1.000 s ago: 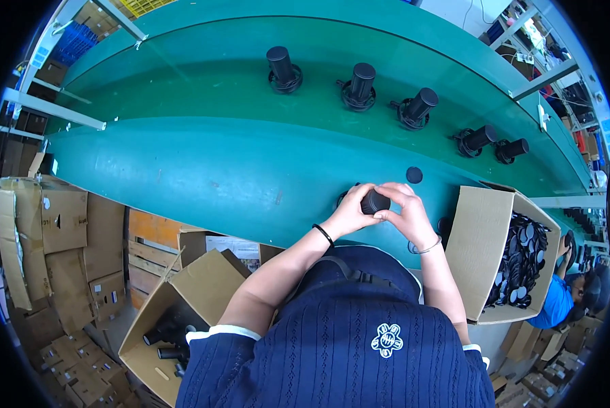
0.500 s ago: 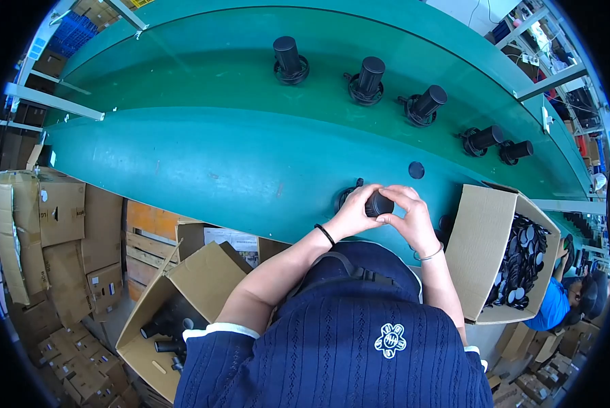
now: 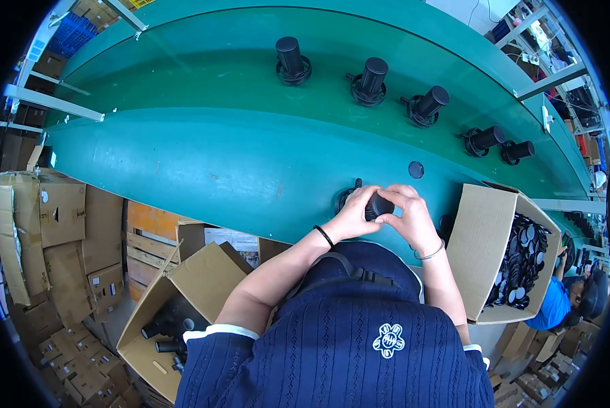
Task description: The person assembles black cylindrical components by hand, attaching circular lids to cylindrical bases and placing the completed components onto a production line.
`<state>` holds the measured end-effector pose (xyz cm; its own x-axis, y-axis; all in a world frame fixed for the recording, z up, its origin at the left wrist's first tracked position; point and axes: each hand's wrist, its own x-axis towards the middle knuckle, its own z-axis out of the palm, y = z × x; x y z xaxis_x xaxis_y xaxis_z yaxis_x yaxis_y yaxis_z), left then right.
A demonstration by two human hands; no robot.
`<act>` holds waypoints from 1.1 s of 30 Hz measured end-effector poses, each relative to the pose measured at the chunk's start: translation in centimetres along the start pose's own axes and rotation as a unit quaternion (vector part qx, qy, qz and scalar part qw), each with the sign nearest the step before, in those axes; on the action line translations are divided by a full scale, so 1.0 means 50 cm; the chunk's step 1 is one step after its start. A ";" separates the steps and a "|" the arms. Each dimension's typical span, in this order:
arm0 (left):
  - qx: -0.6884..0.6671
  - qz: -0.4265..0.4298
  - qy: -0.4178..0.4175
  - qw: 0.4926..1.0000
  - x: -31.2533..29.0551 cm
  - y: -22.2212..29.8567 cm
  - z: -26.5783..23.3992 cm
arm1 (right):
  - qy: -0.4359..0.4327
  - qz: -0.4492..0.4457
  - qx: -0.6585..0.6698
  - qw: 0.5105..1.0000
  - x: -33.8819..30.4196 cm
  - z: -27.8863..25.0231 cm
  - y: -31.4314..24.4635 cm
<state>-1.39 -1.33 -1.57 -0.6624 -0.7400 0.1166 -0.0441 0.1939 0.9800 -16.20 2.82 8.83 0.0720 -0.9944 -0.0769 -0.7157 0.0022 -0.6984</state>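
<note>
My left hand (image 3: 351,217) and my right hand (image 3: 411,215) are closed round a black cylinder that looks like a microphone (image 3: 380,207). Its round end faces up between my fingers and thumbs. Part of a dark ring-shaped mount (image 3: 342,198) shows just beyond my left hand; the rest is hidden under it. A flat black disc (image 3: 416,170) lies on the green bench (image 3: 216,163), a little past my right hand. To the right, a cardboard box (image 3: 473,248) holds many loose black discs (image 3: 520,262).
Several similar black cylinders in ring mounts (image 3: 371,81) stand in a row on the green belt (image 3: 203,78) beyond the bench. At lower left, an open carton (image 3: 206,275) holds black parts. Stacked cartons (image 3: 60,211) stand far left. A person in blue (image 3: 553,306) is at far right.
The row of cylinders on the belt has shifted slightly to the right. My hands stay in nearly the same place, with the fingers moved a little round the cylinder.
</note>
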 end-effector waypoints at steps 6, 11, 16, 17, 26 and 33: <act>-0.093 -0.068 -0.082 0.990 -0.001 -0.024 -0.032 | 0.039 -0.061 0.028 0.997 -0.009 0.020 0.010; -0.077 -0.087 -0.079 0.990 -0.006 -0.007 -0.025 | 0.042 0.085 0.318 0.944 -0.015 0.056 0.095; -0.092 -0.068 -0.095 0.989 -0.005 0.012 -0.025 | -0.043 0.180 0.425 0.886 -0.013 0.049 0.105; -0.100 -0.063 -0.091 0.989 -0.006 0.013 -0.028 | -0.032 0.119 0.334 0.934 -0.013 0.035 0.076; -0.041 -0.045 -0.120 0.991 -0.003 0.004 -0.034 | 0.028 -0.010 0.057 0.998 -0.021 0.012 0.027; -0.025 -0.014 -0.126 0.992 0.000 0.003 -0.039 | 0.052 0.069 0.116 0.989 -0.023 0.017 0.012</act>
<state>0.07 -2.55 -1.11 -0.8280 -0.5583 0.0523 -0.0311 0.1388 0.9898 -16.12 4.07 7.88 -0.0960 -0.9884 -0.1178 -0.5341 0.1510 -0.8318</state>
